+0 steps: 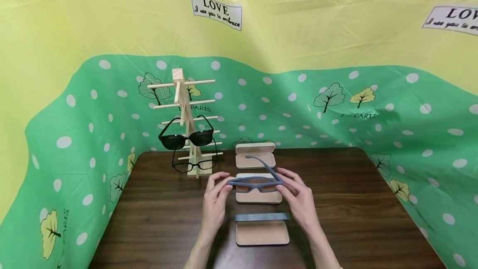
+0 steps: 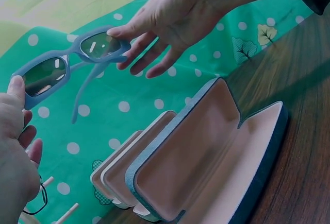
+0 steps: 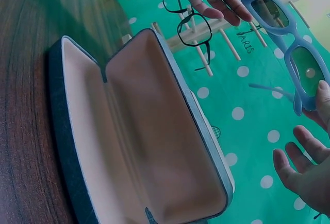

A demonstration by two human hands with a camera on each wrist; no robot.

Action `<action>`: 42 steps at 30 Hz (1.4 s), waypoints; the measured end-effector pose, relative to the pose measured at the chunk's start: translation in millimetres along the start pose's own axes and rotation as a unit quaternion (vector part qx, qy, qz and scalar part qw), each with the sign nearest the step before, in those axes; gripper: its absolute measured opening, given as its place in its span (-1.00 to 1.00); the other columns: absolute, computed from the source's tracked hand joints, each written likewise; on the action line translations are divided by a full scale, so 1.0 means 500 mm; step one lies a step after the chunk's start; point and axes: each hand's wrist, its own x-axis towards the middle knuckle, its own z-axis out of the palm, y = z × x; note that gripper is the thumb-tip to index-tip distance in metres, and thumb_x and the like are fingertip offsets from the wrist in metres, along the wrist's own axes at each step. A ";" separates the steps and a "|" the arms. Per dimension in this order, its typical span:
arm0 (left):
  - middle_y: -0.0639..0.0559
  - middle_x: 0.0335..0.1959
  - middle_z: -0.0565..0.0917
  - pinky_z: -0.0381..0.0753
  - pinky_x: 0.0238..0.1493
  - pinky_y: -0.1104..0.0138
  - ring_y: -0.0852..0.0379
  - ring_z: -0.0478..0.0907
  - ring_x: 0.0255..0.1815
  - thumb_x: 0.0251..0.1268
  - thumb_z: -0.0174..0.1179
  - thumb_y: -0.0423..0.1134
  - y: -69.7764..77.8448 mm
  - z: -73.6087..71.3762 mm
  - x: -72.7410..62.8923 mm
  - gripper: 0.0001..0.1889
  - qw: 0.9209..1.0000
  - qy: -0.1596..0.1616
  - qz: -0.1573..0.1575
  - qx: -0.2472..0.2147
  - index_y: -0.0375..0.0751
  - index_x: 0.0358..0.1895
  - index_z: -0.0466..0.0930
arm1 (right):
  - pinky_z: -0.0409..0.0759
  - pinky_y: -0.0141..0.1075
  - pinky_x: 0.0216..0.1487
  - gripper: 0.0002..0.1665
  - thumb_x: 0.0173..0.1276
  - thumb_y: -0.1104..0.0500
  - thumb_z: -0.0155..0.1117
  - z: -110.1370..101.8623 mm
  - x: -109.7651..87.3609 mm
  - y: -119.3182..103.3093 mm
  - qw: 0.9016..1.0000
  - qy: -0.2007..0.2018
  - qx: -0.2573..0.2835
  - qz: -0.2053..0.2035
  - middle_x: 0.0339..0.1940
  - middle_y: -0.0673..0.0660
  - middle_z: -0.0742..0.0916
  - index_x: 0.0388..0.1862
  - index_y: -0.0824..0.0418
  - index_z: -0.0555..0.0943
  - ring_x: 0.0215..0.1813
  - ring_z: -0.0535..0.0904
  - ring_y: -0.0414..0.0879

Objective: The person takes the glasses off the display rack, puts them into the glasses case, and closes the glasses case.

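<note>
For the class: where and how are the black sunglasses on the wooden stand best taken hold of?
Probably by both outer front corners, coming from the near side: the black sunglasses face that way, their arms stretch back past the wooden stand, and the clear glasses just below would crowd a grip from underneath.

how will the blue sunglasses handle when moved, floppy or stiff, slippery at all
The blue sunglasses are probably light: the left hand and right hand hold them just at the ends. Thick-rimmed, they should feel stiff, though the jutting temple may swing. Their lenses show glare, so are likely smooth and slippery.
</note>
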 end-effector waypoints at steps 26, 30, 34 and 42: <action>-0.05 0.28 0.56 0.41 0.24 0.55 0.06 0.47 0.35 0.48 0.19 -0.32 0.009 -0.002 -0.007 -0.80 0.999 -0.018 -0.026 -0.001 -0.07 -0.03 0.79 | 0.55 -0.61 0.20 -0.81 0.40 0.39 0.33 -0.005 -0.010 0.002 1.000 -0.010 -0.001 0.007 0.34 0.37 0.62 -0.04 0.39 0.75 0.33 0.55 -0.38; -0.04 0.30 0.54 0.44 0.22 0.53 0.06 0.46 0.34 0.51 0.16 -0.28 0.013 -0.002 -0.010 -0.81 0.998 -0.027 -0.047 -0.010 -0.06 -0.03 0.76 | 0.55 -0.59 0.22 -0.82 0.41 0.36 0.34 -0.006 -0.013 0.000 1.000 -0.018 -0.004 0.017 0.36 0.32 0.61 -0.05 0.31 0.76 0.34 0.53 -0.39; -0.04 0.30 0.53 0.47 0.19 0.51 0.04 0.47 0.33 0.53 0.15 -0.26 0.015 -0.002 -0.013 -0.82 0.998 -0.032 -0.061 -0.013 -0.07 -0.04 0.76 | 0.52 -0.60 0.24 -0.83 0.44 0.35 0.30 -0.007 -0.015 -0.002 0.999 -0.028 -0.003 0.017 0.38 0.34 0.59 -0.05 0.29 0.75 0.36 0.51 -0.36; -0.05 0.22 0.60 0.49 0.20 0.52 0.18 0.51 0.27 0.51 0.19 -0.27 0.008 -0.005 -0.020 -0.81 0.997 -0.036 -0.065 -0.009 -0.11 -0.01 0.78 | 0.45 -0.66 0.27 -0.87 0.46 0.33 0.29 -0.013 -0.020 -0.006 0.999 -0.039 -0.018 0.023 0.39 0.28 0.59 -0.09 0.26 0.74 0.38 0.50 -0.36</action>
